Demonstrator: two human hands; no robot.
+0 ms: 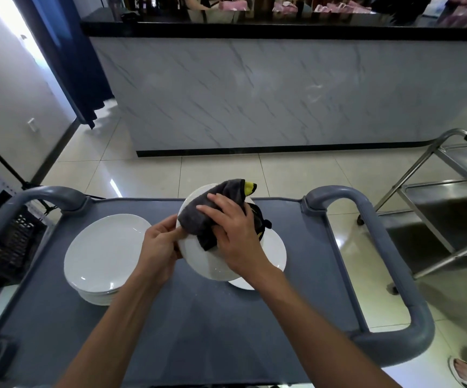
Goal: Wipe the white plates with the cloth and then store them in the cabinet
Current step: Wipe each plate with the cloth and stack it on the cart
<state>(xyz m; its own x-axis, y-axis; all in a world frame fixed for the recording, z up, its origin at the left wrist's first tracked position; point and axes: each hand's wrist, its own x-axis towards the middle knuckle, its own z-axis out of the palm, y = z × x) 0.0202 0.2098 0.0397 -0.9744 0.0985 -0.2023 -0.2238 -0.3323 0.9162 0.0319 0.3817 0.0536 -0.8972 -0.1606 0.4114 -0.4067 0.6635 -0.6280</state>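
The wiping step is in hand, by my reading, with storing not yet begun and no cabinet showing anywhere in the frame. At the left of centre a stack of white plates point(106, 254) sits on the grey cart point(226, 331), apart from both hands; whether those are wiped already cannot be told. Just right of it, the left hand point(161, 247) curls its fingers and thumb round the left rim of the held plate point(207, 259), which is lifted and tilted above the cart near the middle of the frame. On that plate's face lies the dark grey cloth point(212, 211), bunched, with a yellow tag at its upper right. The right hand point(232, 233) lies over the cloth, fingers spread and bent, the thumb tucked at its lower edge, so it grips the cloth and presses it to the plate. Beneath, lower right of the held plate, another white plate point(275, 254) rests on the cart. The next move likely calls for working the cloth round the remaining surface while the left hand keeps the rim steady, then setting it aside or carrying it off. At the far right stands a steel trolley point(451, 191).
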